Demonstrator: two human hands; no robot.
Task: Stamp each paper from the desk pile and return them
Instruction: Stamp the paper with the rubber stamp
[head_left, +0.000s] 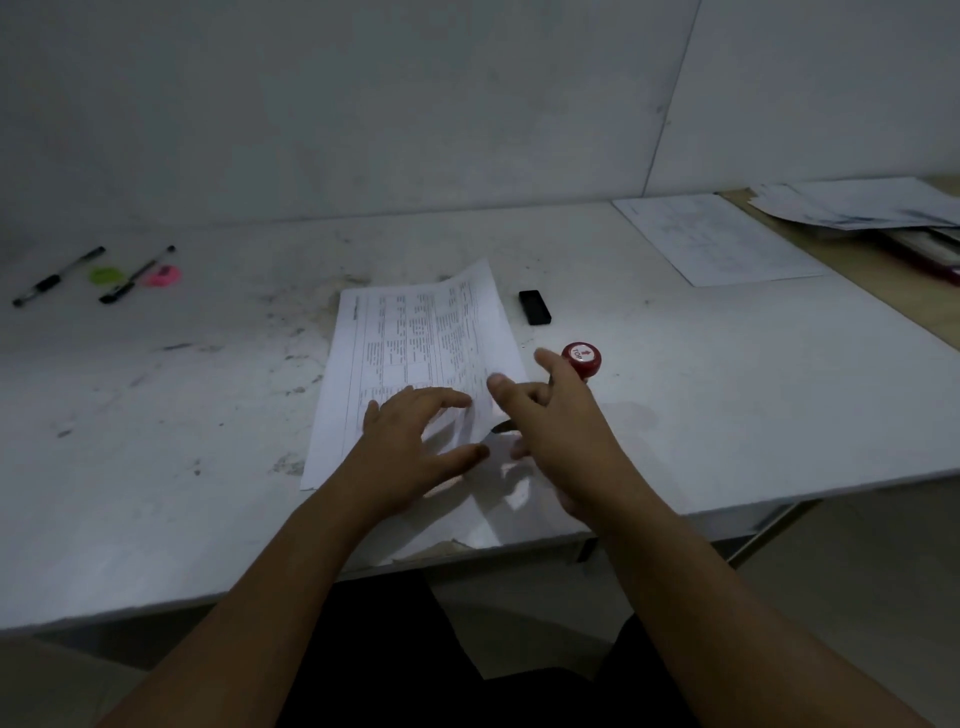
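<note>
A printed paper (415, 343) lies on the white desk (208, 415) in front of me, its right edge lifted a little. My left hand (410, 441) hovers over the paper's near part with fingers spread and relaxed. My right hand (550, 415) is beside the paper's right edge, fingers extended, holding nothing that I can see. A red-topped stamp (583, 359) stands upright just beyond my right hand's fingers. A single printed sheet (717, 239) lies far right, and a pile of papers (852, 205) sits at the far right corner.
A small black block (534, 307) lies beyond the paper. Two pens (57, 278) (136, 275), a green round thing (105, 274) and a pink one (162, 275) lie at the far left. A wall stands behind the desk. The desk's front edge is close to me.
</note>
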